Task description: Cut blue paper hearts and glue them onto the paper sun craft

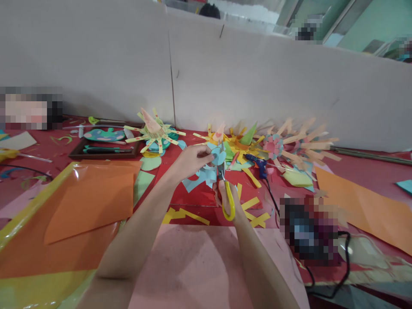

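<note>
My left hand [196, 159] pinches a small light-blue paper piece with rounded lobes [219, 156] above the middle of the table. In my right hand [225, 195] is a pair of scissors with yellow handles [229, 206], its blades pointing away from me and lying against the blue paper. How far the blades stand apart I cannot make out. Light-blue paper scraps [206, 176] lie just below my hands. Yellow paper strips [252, 206] are scattered on the red tabletop around my right wrist.
A blue glue gun [261, 165] with a black cord rests to the right. Paper flowers with cone centres [156, 128] stand along the white partition [225, 77]. Orange sheets [93, 201] lie on the left, another orange sheet [367, 206] on the right. A brown tray [79, 150] holds tools.
</note>
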`<state>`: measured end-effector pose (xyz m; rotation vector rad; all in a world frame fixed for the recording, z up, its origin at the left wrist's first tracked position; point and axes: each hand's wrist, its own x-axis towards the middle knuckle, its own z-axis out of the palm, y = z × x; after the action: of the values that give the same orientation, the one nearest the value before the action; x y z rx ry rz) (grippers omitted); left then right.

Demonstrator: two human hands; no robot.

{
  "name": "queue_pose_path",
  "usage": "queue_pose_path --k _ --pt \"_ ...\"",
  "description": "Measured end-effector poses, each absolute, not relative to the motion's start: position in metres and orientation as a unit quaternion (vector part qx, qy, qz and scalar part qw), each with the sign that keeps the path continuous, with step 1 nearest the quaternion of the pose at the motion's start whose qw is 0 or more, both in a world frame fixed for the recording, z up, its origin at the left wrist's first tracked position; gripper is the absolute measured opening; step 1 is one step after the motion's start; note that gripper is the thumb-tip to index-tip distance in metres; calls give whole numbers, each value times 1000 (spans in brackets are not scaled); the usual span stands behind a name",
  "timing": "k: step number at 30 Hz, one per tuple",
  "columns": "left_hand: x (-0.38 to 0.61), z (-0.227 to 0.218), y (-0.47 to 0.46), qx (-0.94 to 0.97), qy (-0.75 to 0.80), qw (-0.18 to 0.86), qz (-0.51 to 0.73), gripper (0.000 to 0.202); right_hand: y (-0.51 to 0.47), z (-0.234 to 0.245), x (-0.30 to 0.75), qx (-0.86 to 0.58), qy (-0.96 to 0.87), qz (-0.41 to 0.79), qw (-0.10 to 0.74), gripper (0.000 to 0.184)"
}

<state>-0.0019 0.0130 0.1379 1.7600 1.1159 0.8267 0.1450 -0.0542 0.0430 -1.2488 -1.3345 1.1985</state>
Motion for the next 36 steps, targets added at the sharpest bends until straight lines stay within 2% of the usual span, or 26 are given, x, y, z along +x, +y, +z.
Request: queue_pose_path --k 24,36 --pt "-3 136 14 709 450 415 349 17 -54 40 143 -510 -517 503 470 52" --pt "-4 137 14 704 488 363 366 17 -54 43 144 -510 -528 491 469 53"
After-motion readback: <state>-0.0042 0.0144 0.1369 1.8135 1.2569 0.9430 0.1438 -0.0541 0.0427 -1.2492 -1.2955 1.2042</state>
